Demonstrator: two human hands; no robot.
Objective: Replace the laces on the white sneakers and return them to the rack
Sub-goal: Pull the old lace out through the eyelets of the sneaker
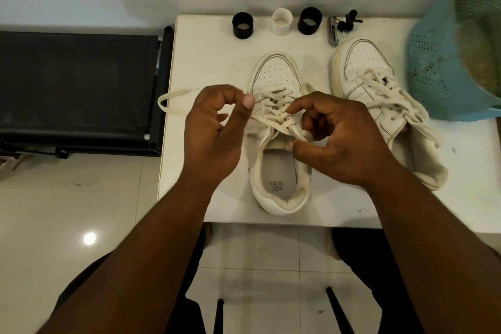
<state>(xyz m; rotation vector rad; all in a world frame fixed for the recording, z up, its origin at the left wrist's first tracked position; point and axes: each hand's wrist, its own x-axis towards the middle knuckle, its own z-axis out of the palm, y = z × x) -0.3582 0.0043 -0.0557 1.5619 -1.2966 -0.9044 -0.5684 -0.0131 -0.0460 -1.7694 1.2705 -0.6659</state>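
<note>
Working at the top eyelets of the near sneaker (276,144), which stands upright on the white table (206,57) with its toe pointing away, the person has both hands on its lace (173,96): the left hand (214,130) has thumb and fingers curled and pinched on the strand that loops out past the table's left edge, while the right hand (336,138) has its fingers bent tight and closed on the other strand just above the tongue. The likeliest trouble, as I judge it, is uneven pull; if the left side is drawn harder the right end could slip back through its eyelet and need rethreading. The slack loop hanging over the edge might snag as it is drawn in. A strong tug could also slide the shoe, since neither hand pins it to the table. The second sneaker (379,106) lies tilted on its side just to the right with laces loose, near enough that a trailing end could tangle with them. Small cylinders (282,22) sit well beyond at the far edge, and the black rack (78,84) waits to the left
</note>
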